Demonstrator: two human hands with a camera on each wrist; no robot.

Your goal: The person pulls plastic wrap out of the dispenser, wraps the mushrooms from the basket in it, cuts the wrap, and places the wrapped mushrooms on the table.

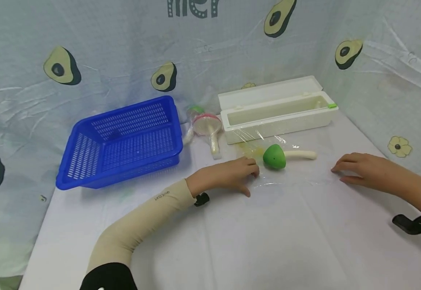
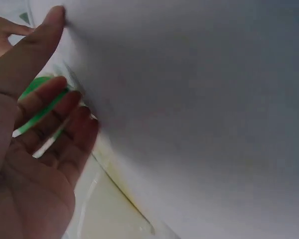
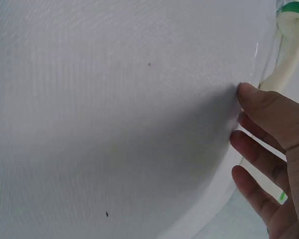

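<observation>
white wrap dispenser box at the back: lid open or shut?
Open. The white dispenser box has its lid tipped back behind it, and the long inner trough shows from above.

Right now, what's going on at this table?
A person has a sheet of cling film pulled out of the open white dispenser box and spread on the table. A green toy mushroom lies on the film. The left hand and right hand rest with fingertips on the film's two sides. A blue basket and an already wrapped mushroom sit farther back.
</observation>
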